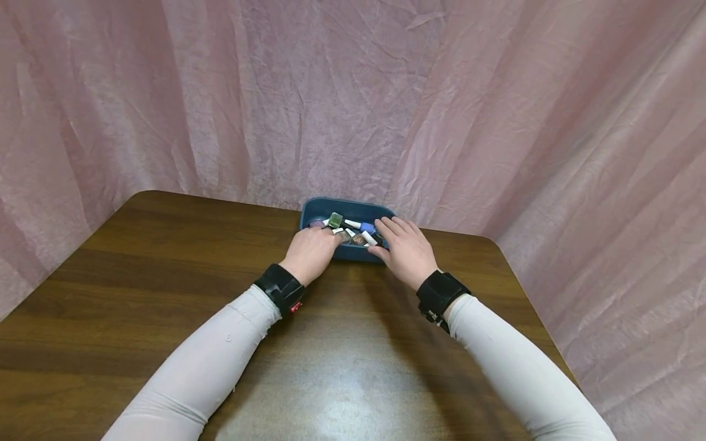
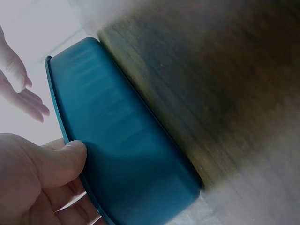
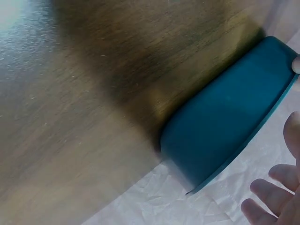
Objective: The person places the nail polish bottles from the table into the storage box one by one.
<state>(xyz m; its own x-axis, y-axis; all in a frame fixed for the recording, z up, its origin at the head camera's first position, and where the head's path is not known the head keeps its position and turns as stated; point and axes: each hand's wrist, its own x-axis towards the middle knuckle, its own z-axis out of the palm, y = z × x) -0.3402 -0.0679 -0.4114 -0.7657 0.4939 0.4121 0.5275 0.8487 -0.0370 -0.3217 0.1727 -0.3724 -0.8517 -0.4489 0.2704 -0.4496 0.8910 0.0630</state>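
A blue-teal plastic bin [image 1: 358,253] stands at the far edge of the table, holding small items. Among them are a green block-like piece [image 1: 334,220], a blue piece [image 1: 367,228] and a white cylindrical piece [image 1: 369,238]. My left hand [image 1: 311,252] grips the near left rim; in the left wrist view its thumb [image 2: 70,157] presses the outer wall, with the fingers over the inner side. Over the bin's right end is my right hand [image 1: 409,252], fingers loosely extended. The right wrist view shows these fingers [image 3: 269,194] apart from the bin's wall [image 3: 225,112].
The brown wooden table [image 1: 165,275] spreads out in front and to both sides. A pink curtain [image 1: 342,98] hangs right behind the bin and along the right side. Black straps [image 1: 441,297] circle both wrists.
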